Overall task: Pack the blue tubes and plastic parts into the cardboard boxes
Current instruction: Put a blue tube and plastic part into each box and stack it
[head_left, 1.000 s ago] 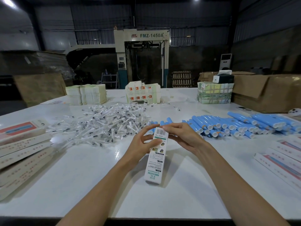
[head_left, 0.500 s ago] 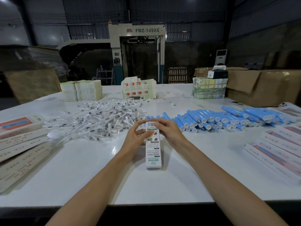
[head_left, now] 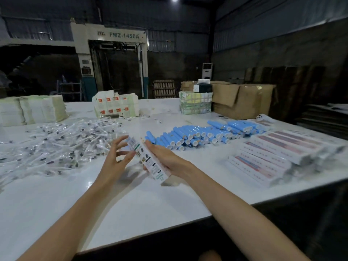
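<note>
One box [head_left: 150,162] is pinched above the tabletop [head_left: 150,204] by the right grip [head_left: 167,157]; the left grip [head_left: 113,159] is spread beside it. Held one-handed, it could be dropped. Blue tubes [head_left: 188,136] lie at two o'clock.

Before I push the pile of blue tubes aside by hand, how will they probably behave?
The blue tubes look round and smooth, so a sideways push would likely send them rolling over the white table. They lie loosely stacked, so the pile may spread. Each looks slim, so probably light.
</note>
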